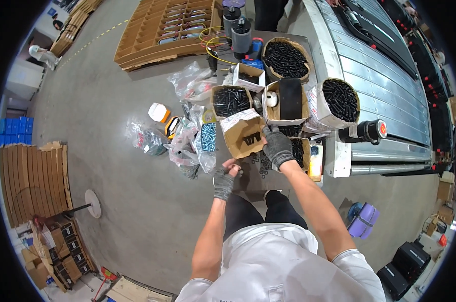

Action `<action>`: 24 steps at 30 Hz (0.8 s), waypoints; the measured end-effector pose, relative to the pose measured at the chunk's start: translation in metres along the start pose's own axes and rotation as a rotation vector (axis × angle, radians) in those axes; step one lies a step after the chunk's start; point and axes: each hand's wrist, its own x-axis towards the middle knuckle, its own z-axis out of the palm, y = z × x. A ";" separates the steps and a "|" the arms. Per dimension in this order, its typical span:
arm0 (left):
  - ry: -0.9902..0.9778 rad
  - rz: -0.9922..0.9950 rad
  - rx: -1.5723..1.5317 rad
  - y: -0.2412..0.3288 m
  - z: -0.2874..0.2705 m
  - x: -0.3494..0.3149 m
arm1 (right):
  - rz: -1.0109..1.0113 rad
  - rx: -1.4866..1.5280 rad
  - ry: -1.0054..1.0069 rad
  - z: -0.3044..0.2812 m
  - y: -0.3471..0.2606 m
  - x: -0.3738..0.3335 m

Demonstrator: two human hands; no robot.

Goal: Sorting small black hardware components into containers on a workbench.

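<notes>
My left hand (pixel 226 180), in a grey fingerless glove, is closed in a pinch at the table's front edge. Whatever lies between its fingertips is too small to make out. My right hand (pixel 279 147), gloved the same way, has its fingers curled at the right wall of an open cardboard box (pixel 232 143). Its grip is partly hidden, so I cannot tell what it holds. Inside that box lie several short black bolt-like parts (pixel 252 138). Small black rings (pixel 263 163) are scattered on the table between my hands.
Boxes of black parts (pixel 286 59) crowd the table, with another (pixel 340 99) at the right. Left are a tray of silvery screws (pixel 208 137) and plastic bags (pixel 185 146). A phone (pixel 315 163) lies near the right edge, beside a roller conveyor (pixel 384 90). Behind stands a divided carton (pixel 162 30).
</notes>
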 end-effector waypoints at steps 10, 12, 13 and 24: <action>-0.122 0.155 0.051 0.036 0.017 -0.037 | -0.178 0.023 0.039 0.015 0.024 0.016; -0.105 0.158 0.003 0.037 0.021 -0.039 | -0.162 0.119 0.095 0.015 0.023 0.011; -0.106 0.156 0.002 0.038 0.021 -0.041 | -0.161 0.118 0.094 0.016 0.022 0.009; -0.036 0.200 0.347 0.037 0.019 -0.047 | -0.237 0.182 0.019 0.024 0.016 -0.007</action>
